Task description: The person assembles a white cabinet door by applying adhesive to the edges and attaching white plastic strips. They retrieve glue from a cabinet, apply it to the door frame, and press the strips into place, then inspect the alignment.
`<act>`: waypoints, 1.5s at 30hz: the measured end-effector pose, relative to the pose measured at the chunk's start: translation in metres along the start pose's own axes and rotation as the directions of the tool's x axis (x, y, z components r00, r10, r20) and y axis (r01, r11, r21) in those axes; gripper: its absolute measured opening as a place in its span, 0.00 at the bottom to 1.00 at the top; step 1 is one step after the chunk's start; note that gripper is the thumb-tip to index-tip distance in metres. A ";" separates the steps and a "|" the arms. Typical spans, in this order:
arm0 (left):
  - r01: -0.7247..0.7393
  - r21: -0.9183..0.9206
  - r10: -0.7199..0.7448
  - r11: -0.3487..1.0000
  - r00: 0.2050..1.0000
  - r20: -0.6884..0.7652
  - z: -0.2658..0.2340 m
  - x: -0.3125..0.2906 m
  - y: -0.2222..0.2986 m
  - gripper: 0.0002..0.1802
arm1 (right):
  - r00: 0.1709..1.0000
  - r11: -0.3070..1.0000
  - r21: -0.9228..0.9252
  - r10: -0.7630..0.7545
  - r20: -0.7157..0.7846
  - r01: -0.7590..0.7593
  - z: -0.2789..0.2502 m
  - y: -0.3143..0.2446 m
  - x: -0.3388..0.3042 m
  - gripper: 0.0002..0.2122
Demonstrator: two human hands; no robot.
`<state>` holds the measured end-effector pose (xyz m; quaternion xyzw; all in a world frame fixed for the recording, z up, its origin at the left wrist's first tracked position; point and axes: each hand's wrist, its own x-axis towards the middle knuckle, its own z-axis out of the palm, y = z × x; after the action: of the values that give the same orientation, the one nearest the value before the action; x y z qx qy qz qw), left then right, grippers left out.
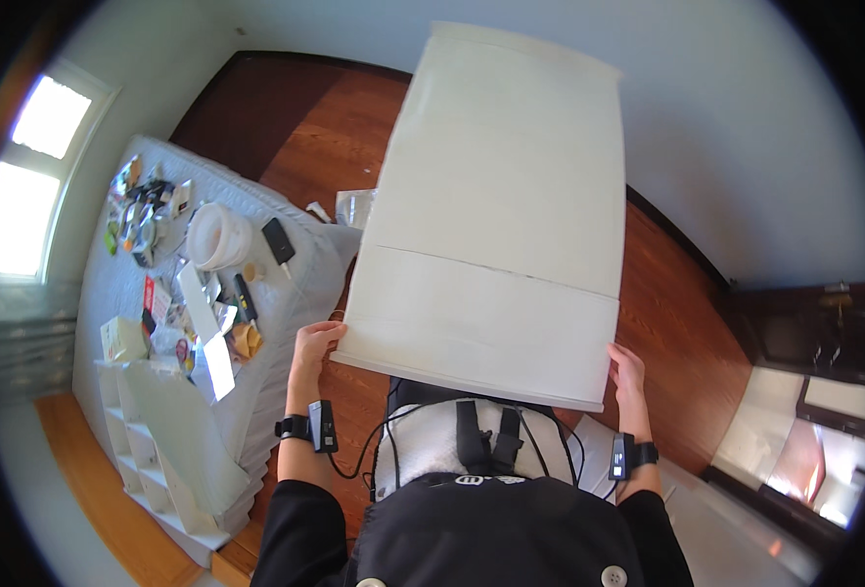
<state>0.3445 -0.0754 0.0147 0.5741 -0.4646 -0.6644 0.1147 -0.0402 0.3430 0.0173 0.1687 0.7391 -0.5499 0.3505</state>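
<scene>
A long white panel-like furniture piece [506, 176] stretches away in front of me, with a dark seam crossing it nearer my end. At its near left corner, my left hand [318, 349] is closed on the edge, thumb on the top side. My right hand [627, 372] grips the near right edge, its fingers partly hidden by the panel. The near edge has a raised lip and lies just beyond my lap. What supports the panel from below is hidden.
To the left, a bed with a pale mattress [300, 264] bears a white bucket [219, 237], a black phone [278, 241], papers, tools and a white compartment shelf [159, 455]. Reddish wooden floor [354, 127] surrounds the panel. A dark cabinet [809, 338] stands at the right.
</scene>
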 end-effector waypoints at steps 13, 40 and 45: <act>0.005 0.092 -0.008 0.996 0.999 0.034 -0.003 -0.001 0.004 0.14 | 0.994 0.996 0.064 -0.054 -0.095 0.060 0.010 0.001 0.009 0.10; -0.028 0.189 0.033 0.982 0.999 -0.022 -0.005 0.008 -0.003 0.13 | 0.962 0.919 -0.370 -0.213 -0.173 0.137 -0.001 0.008 0.023 0.13; -0.046 0.239 0.049 0.970 0.999 -0.006 -0.005 0.010 -0.002 0.13 | 0.976 0.959 -0.246 -0.179 -0.128 0.143 0.000 0.007 0.020 0.13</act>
<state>0.3462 -0.0835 0.0072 0.5764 -0.5542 -0.5972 0.0634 -0.0494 0.3429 -0.0018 0.1058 0.8343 -0.4713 0.2658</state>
